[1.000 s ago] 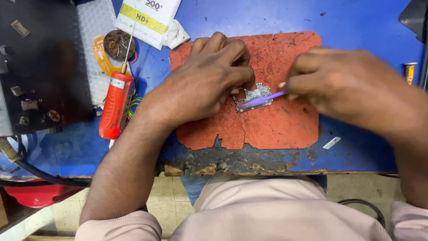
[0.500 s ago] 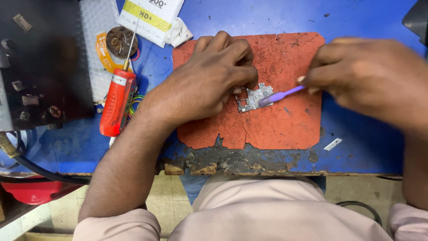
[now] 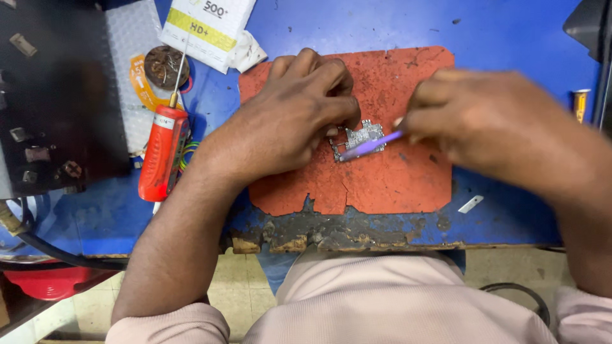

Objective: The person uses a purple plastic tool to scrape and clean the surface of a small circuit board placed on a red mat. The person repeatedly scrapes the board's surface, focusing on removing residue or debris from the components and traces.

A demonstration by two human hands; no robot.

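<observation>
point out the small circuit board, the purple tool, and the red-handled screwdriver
small grey circuit board (image 3: 363, 137): head view, bare upper part beside the left fingers.
thin purple plastic tool (image 3: 370, 146): head view, mid-shaft lying across the board.
red-handled screwdriver (image 3: 160, 153): head view, middle of the red handle, left of the orange mat.

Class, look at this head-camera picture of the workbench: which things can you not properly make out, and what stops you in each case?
- Circuit board, head view: its left part is covered by the left hand; parts too small to tell.
- Purple tool: its rear end is hidden in the right hand, which is blurred.
- Black device: cut off by the left edge.
- Small yellow thing: too small to identify.
</observation>
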